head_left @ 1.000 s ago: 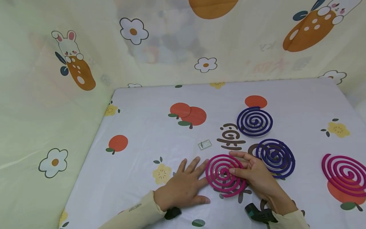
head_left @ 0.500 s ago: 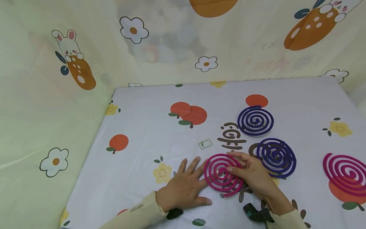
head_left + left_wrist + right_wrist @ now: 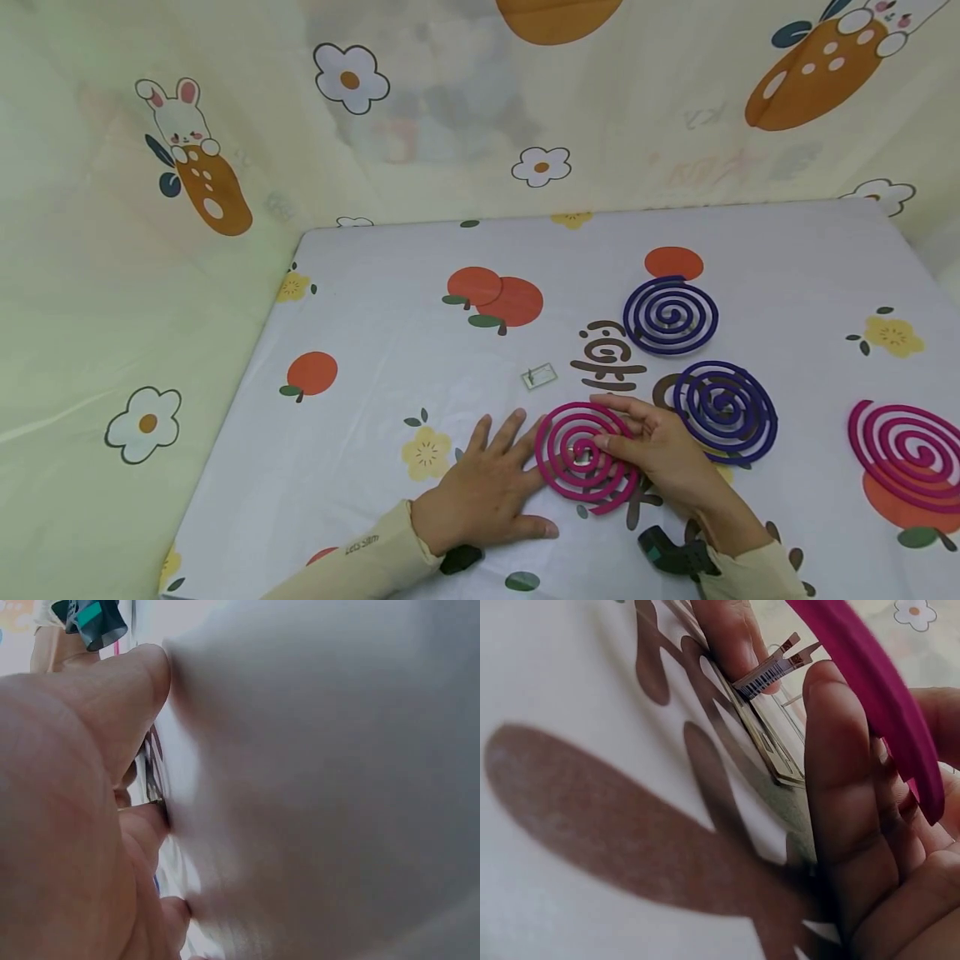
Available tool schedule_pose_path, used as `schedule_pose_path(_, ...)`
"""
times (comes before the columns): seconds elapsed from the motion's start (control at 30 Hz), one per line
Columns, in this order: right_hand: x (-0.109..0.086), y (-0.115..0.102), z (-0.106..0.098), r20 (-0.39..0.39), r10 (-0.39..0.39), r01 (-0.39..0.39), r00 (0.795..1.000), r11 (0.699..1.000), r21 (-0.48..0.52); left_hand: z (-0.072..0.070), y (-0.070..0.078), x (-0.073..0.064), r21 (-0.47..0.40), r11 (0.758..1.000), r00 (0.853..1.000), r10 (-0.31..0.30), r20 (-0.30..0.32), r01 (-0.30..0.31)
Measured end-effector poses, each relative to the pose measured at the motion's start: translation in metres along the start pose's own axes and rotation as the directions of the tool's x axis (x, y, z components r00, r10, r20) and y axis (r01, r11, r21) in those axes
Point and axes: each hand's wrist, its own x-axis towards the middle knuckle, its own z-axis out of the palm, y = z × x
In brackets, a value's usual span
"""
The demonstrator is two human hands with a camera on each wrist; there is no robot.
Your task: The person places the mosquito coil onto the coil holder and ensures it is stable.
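Note:
My right hand [image 3: 667, 458] pinches a pink mosquito coil [image 3: 551, 475] near its middle, thumb on top and fingers at its right side. Low over the table, the coil's centre overlaps a small metal coil stand. In the right wrist view that stand's raised, forked prong [image 3: 761, 681] rises from a flat plate [image 3: 780, 769], under the pink coil [image 3: 889, 697]. My left hand [image 3: 483, 496] lies palm down with fingers spread on the tablecloth. Its index finger [image 3: 142, 817] reaches the stand's edge, and its fingertips are partly hidden by the coil.
Two dark blue mosquito coils [image 3: 670, 317] lie right of and beyond the hands, the nearer blue coil [image 3: 723, 412] close to my right hand. Another pink coil [image 3: 903, 458] lies at the far right. A second small metal stand [image 3: 539, 377] sits beyond my left fingertips on the printed tablecloth [image 3: 375, 317].
The pink coil in my right hand has shifted slightly left and turned a little, its outer end now farther right. My left hand stays in place.

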Motion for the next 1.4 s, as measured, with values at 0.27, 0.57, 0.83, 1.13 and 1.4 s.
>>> schedule_pose_path(0.27, 0.0018, -0.002, -0.0001, -0.011, -0.014, 0.013, 1.0, 0.999, -0.041, 0.0023, -0.0003, 0.0014, 0.003, 1.0, 1.0, 0.005, -0.017, -0.005)
schedule_pose_path(0.57, 0.0032, -0.0033, 0.0011, -0.014, -0.007, 0.007, 1.0, 1.0, -0.025, 0.0046, -0.0012, 0.0028, 0.006, 1.0, 0.999, 0.008, -0.041, -0.008)
schedule_pose_path(0.83, 0.0043, -0.0032, 0.0015, -0.006, 0.0, 0.0, 1.0, 1.0, -0.014, 0.0024, -0.0007, 0.0011, 0.016, 1.0, 0.998, 0.012, -0.058, -0.011)
schedule_pose_path(1.13, 0.0068, -0.0026, 0.001, -0.014, 0.017, -0.018, 1.0, 1.0, -0.021, 0.0025, -0.0009, 0.0037, 0.008, 1.0, 0.999, 0.0, -0.048, 0.0)
schedule_pose_path(1.4, 0.0086, -0.0014, 0.0016, -0.015, -0.01, 0.009, 1.0, 1.0, -0.019, 0.0035, -0.0012, 0.0066, -0.01, 1.0, 0.999, -0.01, -0.044, 0.009)
